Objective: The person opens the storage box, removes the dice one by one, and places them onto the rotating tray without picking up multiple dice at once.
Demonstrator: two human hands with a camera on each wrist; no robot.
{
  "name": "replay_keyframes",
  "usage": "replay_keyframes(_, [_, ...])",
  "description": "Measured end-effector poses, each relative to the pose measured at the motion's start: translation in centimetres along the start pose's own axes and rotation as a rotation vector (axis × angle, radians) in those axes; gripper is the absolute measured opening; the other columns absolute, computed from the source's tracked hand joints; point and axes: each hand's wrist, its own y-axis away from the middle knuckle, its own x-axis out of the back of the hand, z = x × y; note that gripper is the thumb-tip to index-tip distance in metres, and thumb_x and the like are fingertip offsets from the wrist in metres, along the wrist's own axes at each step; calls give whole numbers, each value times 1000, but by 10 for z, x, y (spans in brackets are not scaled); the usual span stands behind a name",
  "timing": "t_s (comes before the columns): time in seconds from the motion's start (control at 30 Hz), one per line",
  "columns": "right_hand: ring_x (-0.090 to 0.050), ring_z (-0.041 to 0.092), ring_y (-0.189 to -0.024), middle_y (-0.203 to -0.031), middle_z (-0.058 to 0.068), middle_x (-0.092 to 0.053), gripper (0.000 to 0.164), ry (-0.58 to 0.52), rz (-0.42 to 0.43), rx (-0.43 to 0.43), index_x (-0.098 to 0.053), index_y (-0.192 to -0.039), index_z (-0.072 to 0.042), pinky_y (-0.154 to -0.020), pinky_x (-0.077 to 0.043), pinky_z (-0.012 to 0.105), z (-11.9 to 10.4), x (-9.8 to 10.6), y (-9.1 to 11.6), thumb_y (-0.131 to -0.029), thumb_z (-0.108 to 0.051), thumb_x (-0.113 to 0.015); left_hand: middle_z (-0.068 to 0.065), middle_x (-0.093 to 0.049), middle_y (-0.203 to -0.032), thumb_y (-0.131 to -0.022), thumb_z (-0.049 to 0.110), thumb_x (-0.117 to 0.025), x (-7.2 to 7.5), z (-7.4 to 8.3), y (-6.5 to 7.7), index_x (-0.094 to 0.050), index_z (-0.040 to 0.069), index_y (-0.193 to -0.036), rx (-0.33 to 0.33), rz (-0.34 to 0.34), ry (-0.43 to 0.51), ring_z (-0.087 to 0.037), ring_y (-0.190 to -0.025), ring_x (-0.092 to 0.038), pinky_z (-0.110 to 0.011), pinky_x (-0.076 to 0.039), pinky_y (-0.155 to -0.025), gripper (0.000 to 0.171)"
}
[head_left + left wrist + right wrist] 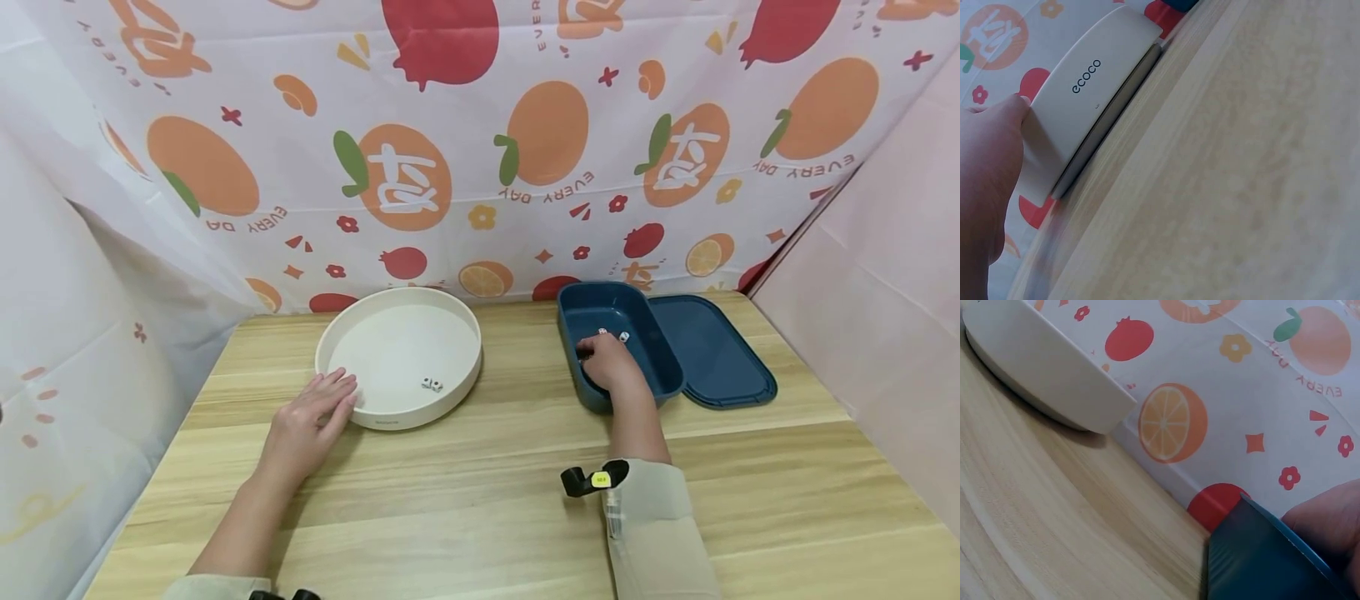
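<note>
A round white tray (399, 333) stands on the left of the table, with two small white dice (432, 384) inside it near the front. My left hand (309, 425) rests on the tray's left front rim, its fingers fairly straight over the edge. In the left wrist view the thumb touches the tray's outer wall (1079, 106). To the right is a deep blue box (660, 350). My right hand (611, 364) reaches into it, fingertips bent down and partly hidden. Beyond the hand lie a die with red marks (602, 332) and another die (624, 337). Whether the fingers pinch anything is not visible.
A flat blue lid (712, 350) lies on the table right of the box, against its side. Behind the wooden table (465, 500) hangs a fruit-print curtain (480, 167), close to tray and box. A pale cloth (870, 275) hangs on the right.
</note>
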Motion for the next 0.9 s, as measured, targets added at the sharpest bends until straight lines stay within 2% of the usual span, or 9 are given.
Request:
replay_keyframes(0.13, [-38,35,-142,-148,19,-47,41,-11,-3,-31,-57,-137,-4,-118,-35,53,0,-2,-1,-97,-1,-49,-12,-73,-113,-84,7,-73,0,1,0,-75,0,-108,10,-19,-3,-32,-113,-67,-36,-42,-114,25])
replay_keyframes(0.3, [-44,35,-137,-145,20,-50,35,6,17,-25,-64,-129,-4,-115,-39,53,-1,-2,-1,-96,-1,-51,-13,-73,-111,-83,6,-73,-1,0,1,-75,-1,-107,-8,6,3,-32,-111,-68,-35,-42,-114,25])
replay_keyframes(0.53, [-44,36,-137,-137,19,-58,29,-32,106,-29,-70,-119,-5,-114,-40,53,-1,-1,-1,-93,0,-58,-14,-74,-108,-81,3,-74,-3,-2,1,-75,-1,-105,-31,42,7,-31,-108,-69,-33,-42,-114,25])
replay_keyframes(0.73, [-56,33,-117,-121,16,-67,26,-70,169,-48,-73,-114,-6,-102,-51,48,0,0,0,-91,-1,-61,-14,-74,-109,-79,2,-75,-1,0,0,-75,-1,-106,-23,37,11,-32,-108,-69,-30,-41,-115,27])
replay_keyframes(0.9, [-59,30,-108,-113,14,-70,20,-119,230,-72,-75,-108,-6,-97,-54,46,-1,2,0,-91,-7,-65,-14,-74,-108,-78,1,-75,-1,0,-1,-75,-1,-105,-37,53,8,-30,-108,-69,-28,-40,-115,27])
